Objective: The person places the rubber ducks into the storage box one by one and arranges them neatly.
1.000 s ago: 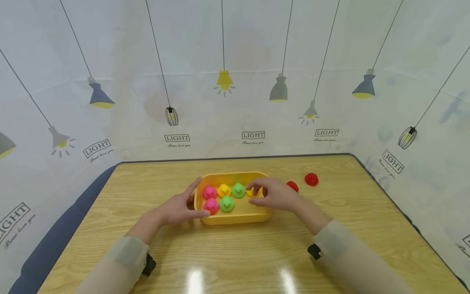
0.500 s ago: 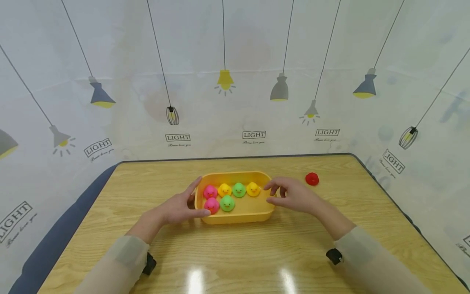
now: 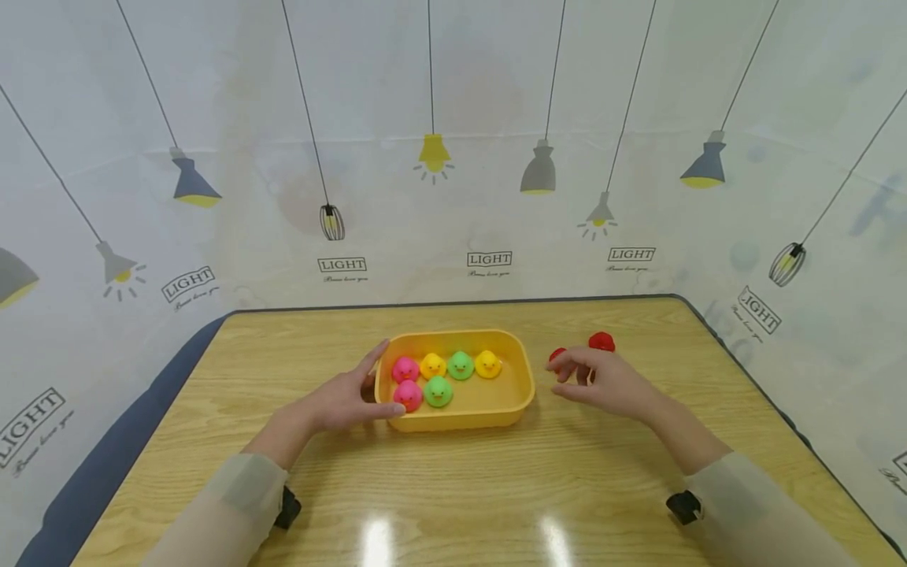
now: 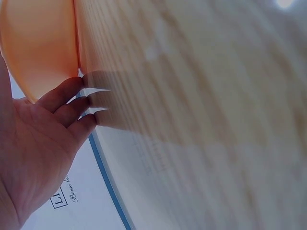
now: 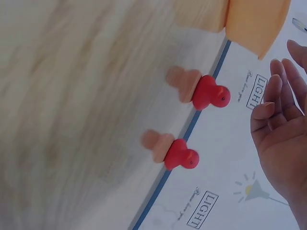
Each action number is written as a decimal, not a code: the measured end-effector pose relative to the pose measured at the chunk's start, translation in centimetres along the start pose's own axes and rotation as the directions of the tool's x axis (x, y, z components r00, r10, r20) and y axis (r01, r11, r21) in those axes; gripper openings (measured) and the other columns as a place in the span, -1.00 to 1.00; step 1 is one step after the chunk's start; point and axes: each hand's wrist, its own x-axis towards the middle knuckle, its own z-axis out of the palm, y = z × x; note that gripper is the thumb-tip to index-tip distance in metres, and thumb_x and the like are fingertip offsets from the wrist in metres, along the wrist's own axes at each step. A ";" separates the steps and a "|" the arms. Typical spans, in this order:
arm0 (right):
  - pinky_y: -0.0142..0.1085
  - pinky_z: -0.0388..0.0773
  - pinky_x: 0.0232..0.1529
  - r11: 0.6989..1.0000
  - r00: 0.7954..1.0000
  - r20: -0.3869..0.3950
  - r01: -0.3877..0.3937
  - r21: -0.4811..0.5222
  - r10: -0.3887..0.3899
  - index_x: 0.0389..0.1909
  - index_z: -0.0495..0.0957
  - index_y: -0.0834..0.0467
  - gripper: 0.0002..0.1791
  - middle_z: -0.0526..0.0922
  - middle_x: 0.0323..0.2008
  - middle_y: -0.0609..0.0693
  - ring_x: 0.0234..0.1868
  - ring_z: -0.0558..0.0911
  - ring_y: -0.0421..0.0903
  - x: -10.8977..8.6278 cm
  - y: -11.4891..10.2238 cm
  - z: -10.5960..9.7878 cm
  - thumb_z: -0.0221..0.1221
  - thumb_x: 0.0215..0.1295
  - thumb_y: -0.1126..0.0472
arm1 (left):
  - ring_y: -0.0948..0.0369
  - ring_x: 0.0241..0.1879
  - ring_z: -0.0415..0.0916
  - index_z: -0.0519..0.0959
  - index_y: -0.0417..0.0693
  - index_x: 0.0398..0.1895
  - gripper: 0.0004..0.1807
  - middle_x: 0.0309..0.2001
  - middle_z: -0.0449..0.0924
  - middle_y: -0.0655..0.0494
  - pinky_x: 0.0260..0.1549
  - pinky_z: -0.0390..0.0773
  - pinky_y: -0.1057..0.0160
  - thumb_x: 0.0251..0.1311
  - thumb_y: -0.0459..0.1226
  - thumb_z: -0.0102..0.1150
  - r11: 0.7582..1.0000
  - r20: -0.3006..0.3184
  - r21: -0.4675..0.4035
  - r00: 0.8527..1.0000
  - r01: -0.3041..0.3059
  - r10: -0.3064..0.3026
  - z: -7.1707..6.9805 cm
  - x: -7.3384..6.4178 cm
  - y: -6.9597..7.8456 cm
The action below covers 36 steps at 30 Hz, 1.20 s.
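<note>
My left hand [image 3: 342,402] holds the left end of a yellow plastic tray [image 3: 489,403], its thumb at the front rim and index finger at the back left corner. In the left wrist view the other fingers [image 4: 62,96] lie at the tray's outer wall. Inside sit two pink ducks [image 3: 407,396], two yellow ducks [image 3: 488,365] and two green ducks [image 3: 438,392]. My right hand [image 3: 605,382] is above the table right of the tray, fingers loosely bent and holding nothing. Beyond it stand two red toy ducks, the nearer one [image 3: 557,353] partly hidden, the farther one [image 3: 601,340] mostly visible.
The wooden table [image 3: 453,488] runs back to a dark-edged fabric backdrop [image 3: 397,268] printed with lamps, which also rises along both sides. In the right wrist view one red duck [image 5: 209,92] stands closer to the tray than the other red duck [image 5: 181,154].
My right hand has moved right, out of the tray, toward the red ducks, leaving a yellow duck standing inside. My left hand has stayed at the tray's left end.
</note>
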 end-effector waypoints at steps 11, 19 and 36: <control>-0.37 0.58 -0.29 0.998 0.998 -0.034 -0.054 -0.012 0.054 0.13 0.74 0.13 -0.68 0.72 -0.20 -0.14 -0.30 0.56 -0.21 -2.4 2.4 -1.2 0.45 0.46 0.10 | -0.20 0.51 0.46 -0.33 0.54 0.82 0.37 0.64 0.37 -0.25 0.51 0.46 -0.30 0.19 0.42 0.44 1.000 0.003 -0.001 1.000 0.000 0.000 -0.1 -0.2 0.1; -0.36 0.56 -0.32 0.994 0.992 -0.062 -0.110 0.006 0.111 0.18 0.72 0.16 -0.63 0.75 -0.17 -0.08 -0.29 0.56 -0.21 -3.5 4.9 -2.2 0.43 0.49 0.07 | -0.22 0.56 0.41 -0.34 0.57 0.82 0.36 0.65 0.36 -0.24 0.58 0.35 -0.35 0.21 0.40 0.44 1.000 0.007 -0.014 1.000 0.001 -0.001 -0.1 -0.2 0.2; -0.28 0.57 -0.24 0.969 0.961 -0.127 -0.245 0.019 0.245 0.38 0.61 0.17 -0.50 0.73 0.13 0.20 -0.12 0.58 -0.02 -0.8 8.8 -5.0 0.35 0.58 0.00 | -0.26 0.59 0.37 -0.34 0.59 0.81 0.37 0.65 0.35 -0.25 0.60 0.30 -0.36 0.18 0.44 0.43 1.000 -0.001 0.003 1.000 -0.007 0.007 0.0 -0.1 -0.1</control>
